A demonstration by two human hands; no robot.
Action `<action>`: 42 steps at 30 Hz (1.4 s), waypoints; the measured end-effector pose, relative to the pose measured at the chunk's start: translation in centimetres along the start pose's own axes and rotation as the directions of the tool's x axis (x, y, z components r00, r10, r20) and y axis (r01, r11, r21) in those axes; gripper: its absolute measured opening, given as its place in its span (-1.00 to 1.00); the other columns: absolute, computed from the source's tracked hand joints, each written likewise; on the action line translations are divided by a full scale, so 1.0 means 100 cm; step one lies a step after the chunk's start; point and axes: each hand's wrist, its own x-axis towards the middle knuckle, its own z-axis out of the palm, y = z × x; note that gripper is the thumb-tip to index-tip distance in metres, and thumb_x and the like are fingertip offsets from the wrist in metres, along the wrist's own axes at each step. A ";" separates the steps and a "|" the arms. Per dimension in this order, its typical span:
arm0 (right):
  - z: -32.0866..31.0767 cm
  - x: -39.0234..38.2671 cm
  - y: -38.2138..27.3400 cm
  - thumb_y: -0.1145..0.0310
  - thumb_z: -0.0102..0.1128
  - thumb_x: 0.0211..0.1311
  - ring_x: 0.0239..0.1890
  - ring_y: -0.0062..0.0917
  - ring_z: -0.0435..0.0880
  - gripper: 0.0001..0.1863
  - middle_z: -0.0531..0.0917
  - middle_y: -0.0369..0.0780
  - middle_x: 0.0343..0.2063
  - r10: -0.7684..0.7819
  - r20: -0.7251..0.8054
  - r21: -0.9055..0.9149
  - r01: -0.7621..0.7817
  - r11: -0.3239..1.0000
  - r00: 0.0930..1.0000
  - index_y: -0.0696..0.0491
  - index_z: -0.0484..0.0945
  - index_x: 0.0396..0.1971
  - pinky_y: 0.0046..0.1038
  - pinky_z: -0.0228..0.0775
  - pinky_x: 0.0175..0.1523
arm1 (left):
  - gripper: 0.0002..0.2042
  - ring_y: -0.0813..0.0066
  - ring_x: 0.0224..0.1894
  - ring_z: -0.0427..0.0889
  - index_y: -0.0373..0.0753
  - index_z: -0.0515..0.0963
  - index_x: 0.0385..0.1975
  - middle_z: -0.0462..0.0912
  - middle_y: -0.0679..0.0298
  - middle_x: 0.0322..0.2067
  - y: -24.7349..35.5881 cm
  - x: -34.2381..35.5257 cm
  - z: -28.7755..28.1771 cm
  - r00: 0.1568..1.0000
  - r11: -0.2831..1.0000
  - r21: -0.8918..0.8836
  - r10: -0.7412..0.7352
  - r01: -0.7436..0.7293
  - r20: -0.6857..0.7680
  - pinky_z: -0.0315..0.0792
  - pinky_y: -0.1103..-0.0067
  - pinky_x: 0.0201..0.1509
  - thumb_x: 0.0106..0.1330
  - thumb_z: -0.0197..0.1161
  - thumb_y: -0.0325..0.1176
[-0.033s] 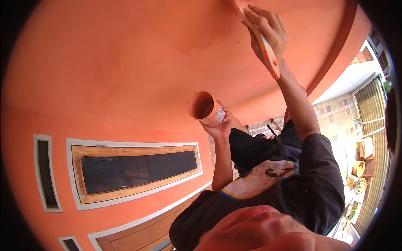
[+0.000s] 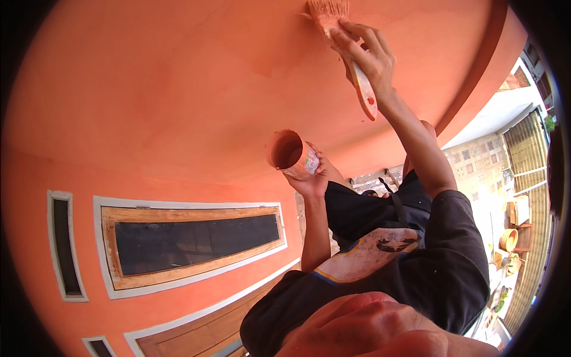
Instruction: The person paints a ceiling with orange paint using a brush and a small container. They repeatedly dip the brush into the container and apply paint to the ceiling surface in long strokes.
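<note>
My right hand is closed around the pale handle of a wide paintbrush, near the top of the view. Its paint-coated bristles are at the salmon painted surface, appearing to touch it. Lower and toward the middle, my left hand grips a paint cup with a torn label on its side. The cup's mouth faces the camera and shows a salmon-coloured inside; how much paint it holds I cannot tell.
At lower left are a wood-framed window with white trim, a narrow dark opening and a wooden door. A raised curved edge runs along the upper right of the painted surface. Beyond, at right, sit terracotta pots and wooden furniture.
My right hand and the brush have shifted left and slightly down, bringing more of the bristles into view. My left hand with the cup stays in place.
</note>
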 end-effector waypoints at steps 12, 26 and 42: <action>0.016 0.026 -0.013 0.45 0.43 0.16 -0.26 -0.47 0.71 -0.78 0.77 -0.37 -0.20 -0.025 0.081 0.137 0.014 0.990 0.996 -0.07 0.78 -0.18 -0.42 0.55 -0.30 | -0.30 0.05 0.01 0.58 -0.09 0.37 0.32 0.51 0.09 0.12 0.001 -0.008 -0.008 0.997 0.998 0.030 0.059 -0.058 -0.052 0.61 0.48 -0.33 0.32 0.23 0.25; 0.025 -0.028 -0.057 0.37 0.36 0.15 -0.17 -0.48 0.70 -0.71 0.71 -0.43 -0.12 -0.206 0.717 0.302 -0.031 0.953 0.666 -0.22 0.69 -0.10 -0.37 0.63 -0.29 | -0.26 0.07 0.02 0.59 -0.13 0.40 0.31 0.54 0.01 0.12 0.003 -0.012 -0.014 0.994 0.996 0.010 0.086 -0.085 -0.074 0.60 0.48 -0.31 0.32 0.18 0.32; 0.032 -0.009 -0.083 0.45 0.36 0.03 -0.15 -0.52 0.69 -0.58 0.70 -0.45 -0.13 -0.448 0.634 0.365 0.266 0.892 0.631 -0.26 0.65 -0.07 -0.45 0.61 -0.30 | -0.30 0.08 0.08 0.56 -0.21 0.42 0.30 0.54 -0.02 0.14 0.005 -0.015 -0.015 0.994 0.994 -0.014 0.108 -0.108 -0.005 0.56 0.53 -0.27 0.35 0.20 0.22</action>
